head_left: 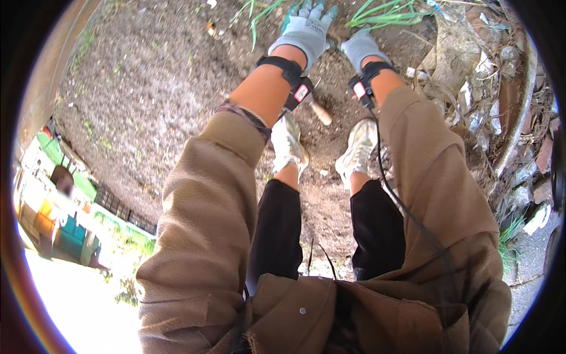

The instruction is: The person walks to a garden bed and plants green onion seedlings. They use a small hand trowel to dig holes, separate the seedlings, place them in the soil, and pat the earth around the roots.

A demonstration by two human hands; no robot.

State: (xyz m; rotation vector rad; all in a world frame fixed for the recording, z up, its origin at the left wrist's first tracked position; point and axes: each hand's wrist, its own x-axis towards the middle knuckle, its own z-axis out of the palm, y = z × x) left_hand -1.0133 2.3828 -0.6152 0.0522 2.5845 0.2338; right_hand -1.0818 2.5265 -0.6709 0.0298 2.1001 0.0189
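My left hand (pixel 303 28), in a grey work glove with teal fingertips, reaches down to the brown soil (pixel 147 100) at the top of the view. Its fingers are stretched out and slightly apart, with nothing visible in them. Just right of it is my right hand (pixel 362 48), in a similar glove, low by the base of long green leaves (pixel 389 15). The fingers of that hand are mostly hidden. More narrow leaves (pixel 254 17) stand left of my left hand. A light wooden handle (pixel 321 113) lies on the soil between my shoes, its other end hidden behind my wrist strap.
Rubble, stones and dry roots (pixel 489 106) line the right side along a curved edge. A wall (pixel 50 71) borders the far left. Black crates (pixel 118 209) and a green and orange object (pixel 62 227) stand at lower left. A black cable (pixel 407 206) runs along my right arm.
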